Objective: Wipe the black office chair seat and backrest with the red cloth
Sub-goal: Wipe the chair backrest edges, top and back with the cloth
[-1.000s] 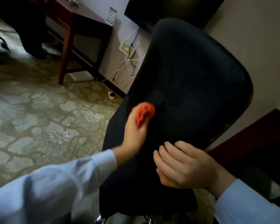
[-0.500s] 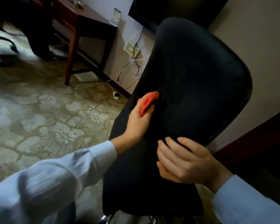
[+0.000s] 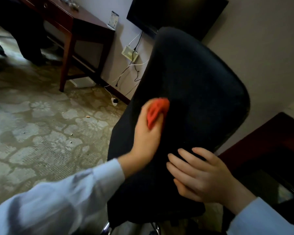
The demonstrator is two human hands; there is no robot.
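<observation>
The black office chair backrest [image 3: 197,92] fills the middle of the view, its dark surface facing me. My left hand [image 3: 146,138] grips the bunched red cloth [image 3: 157,110] and presses it against the left side of the backrest, about halfway up. My right hand [image 3: 202,175] rests on the lower part of the backrest with fingers spread and slightly bent, steadying it. Both arms wear light blue sleeves. The seat is hidden from this angle.
A dark wooden desk [image 3: 78,26] stands at the back left on patterned carpet [image 3: 32,124]. Cables and a wall socket [image 3: 130,54] hang behind the chair. A black screen [image 3: 173,12] is on the wall. Dark wooden furniture [image 3: 268,150] sits at the right.
My left hand moved the red cloth up the backrest, then slightly back down. My right hand has stayed on the lower backrest.
</observation>
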